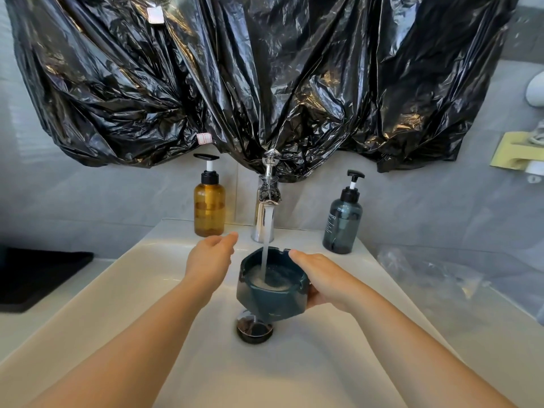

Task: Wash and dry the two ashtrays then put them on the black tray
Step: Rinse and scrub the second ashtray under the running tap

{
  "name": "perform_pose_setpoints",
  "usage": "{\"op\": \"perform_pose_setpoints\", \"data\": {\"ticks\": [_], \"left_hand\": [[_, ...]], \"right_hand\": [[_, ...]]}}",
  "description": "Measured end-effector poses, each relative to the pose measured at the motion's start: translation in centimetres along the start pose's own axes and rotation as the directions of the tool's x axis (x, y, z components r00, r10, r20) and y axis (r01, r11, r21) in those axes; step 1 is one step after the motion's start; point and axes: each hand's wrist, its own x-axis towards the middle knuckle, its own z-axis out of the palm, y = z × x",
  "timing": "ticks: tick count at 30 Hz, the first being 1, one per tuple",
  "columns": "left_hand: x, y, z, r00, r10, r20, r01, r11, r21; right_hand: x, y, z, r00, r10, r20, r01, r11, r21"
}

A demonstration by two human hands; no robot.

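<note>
Your right hand: fingers curl under the right side of the ashtray, thumb laid along its far-right rim. A firm grip.

Your left hand: fingers straight and relaxed, holding nothing, raised just left of the ashtray and pointing toward the tap. It is not touching either one.

Ashtray: dark blue, square with notched rim, held in the air over the middle of the sink and tilted. The stream of water from the tap lands inside it; the bowl holds foamy water. The drain sits just below its near-left corner.

Far rim of the sink: amber pump bottle left of the tap, blue-grey pump bottle to its right.

Black tray: on the worktop at far left, well apart from the sink bowl.

Clear plastic wrap lies on the right. A black plastic sheet hangs across the wall above the tap.
</note>
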Motion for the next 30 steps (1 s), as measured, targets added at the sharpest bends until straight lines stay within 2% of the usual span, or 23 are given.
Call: {"op": "perform_pose_setpoints", "data": {"ticks": [4, 10, 15, 21, 25, 30], "left_hand": [[0.4, -0.1, -0.5, 1.000, 0.005, -0.028, -0.006, 1.000, -0.026], [0.5, 0.0, -0.3, 0.999, 0.015, -0.052, -0.016, 0.999, -0.031], [0.5, 0.0, -0.2, 0.999, 0.028, -0.041, -0.028, 1.000, -0.011], [0.6, -0.1, -0.1, 0.999, 0.030, -0.041, -0.031, 1.000, -0.008], [0.5, -0.1, 0.0, 0.999, 0.040, -0.034, -0.040, 0.999, 0.015], [0.6, 0.0, -0.2, 0.998, 0.046, -0.038, -0.045, 0.999, 0.004]], "right_hand": [[-0.2, -0.4, 0.7, 1.000, -0.016, 0.017, 0.014, 0.994, 0.109], [0.7, 0.0, -0.2, 0.989, 0.029, -0.142, -0.011, 0.992, 0.125], [0.5, 0.1, -0.1, 0.996, 0.047, -0.072, -0.036, 0.988, 0.150], [1.1, 0.1, 0.0, 0.988, 0.042, -0.149, -0.024, 0.993, 0.120], [1.1, 0.1, 0.1, 0.992, 0.020, -0.121, -0.004, 0.991, 0.131], [1.4, 0.2, -0.5, 0.976, -0.081, -0.202, 0.093, 0.994, 0.049]]}}
